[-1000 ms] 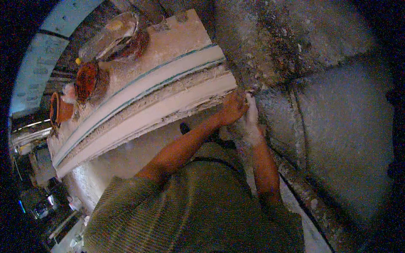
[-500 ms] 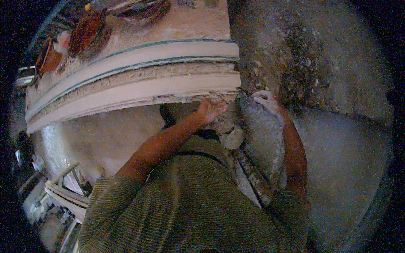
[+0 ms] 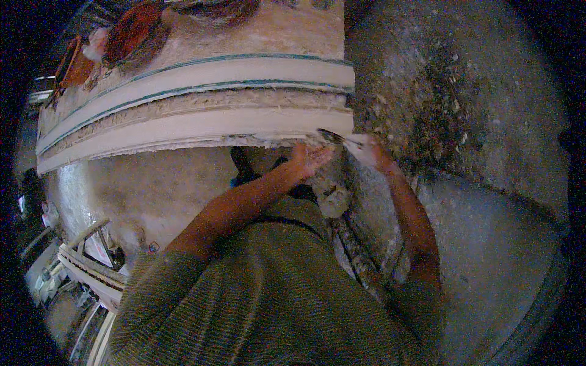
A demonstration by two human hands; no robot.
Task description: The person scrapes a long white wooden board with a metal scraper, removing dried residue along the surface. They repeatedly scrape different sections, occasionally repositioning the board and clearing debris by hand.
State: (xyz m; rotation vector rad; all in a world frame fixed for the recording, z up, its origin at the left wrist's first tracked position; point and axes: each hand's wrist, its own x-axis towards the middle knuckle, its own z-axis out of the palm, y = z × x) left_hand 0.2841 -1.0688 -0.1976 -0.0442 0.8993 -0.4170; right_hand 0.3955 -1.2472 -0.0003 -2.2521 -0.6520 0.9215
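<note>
Though the right hand (image 3: 371, 150) holds a dark tool (image 3: 331, 135), its outline blurs.

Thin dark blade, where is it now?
Head view, right of centre: the thin dark blade juts left from the right hand beside the long plain white strip.

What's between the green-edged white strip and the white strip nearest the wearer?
In the head view, a rough, crumbly tan band runs between the green-edged strip and the nearer white strip.
</note>
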